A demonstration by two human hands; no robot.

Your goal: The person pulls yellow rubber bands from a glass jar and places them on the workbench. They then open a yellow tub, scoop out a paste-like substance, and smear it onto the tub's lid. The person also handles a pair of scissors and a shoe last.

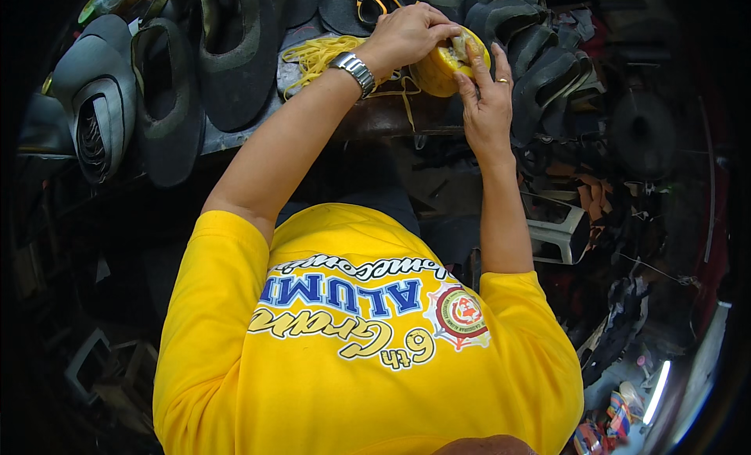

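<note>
A round yellow container [435,73] is tipped at the far edge of the bench, its open mouth smeared with a pale, crusty substance. My left hand [411,36], with a metal watch on the wrist, reaches over to the mouth. Its fingertips are bent together there, and what they pinch, if anything, is hidden. My right hand [489,103], wearing a ring, grips the container's right side, thumb and fingers at the rim. Beside my left wrist lies a bundle of thin yellow strips [317,60], some trailing over the bench edge.
Dark shoe uppers and soles [235,71] crowd the bench on the left. More dark footwear [540,71] is stacked on the right. A grey rolled piece [94,103] stands at far left. Below right lie scraps [594,193] and a pale frame-like object [559,232].
</note>
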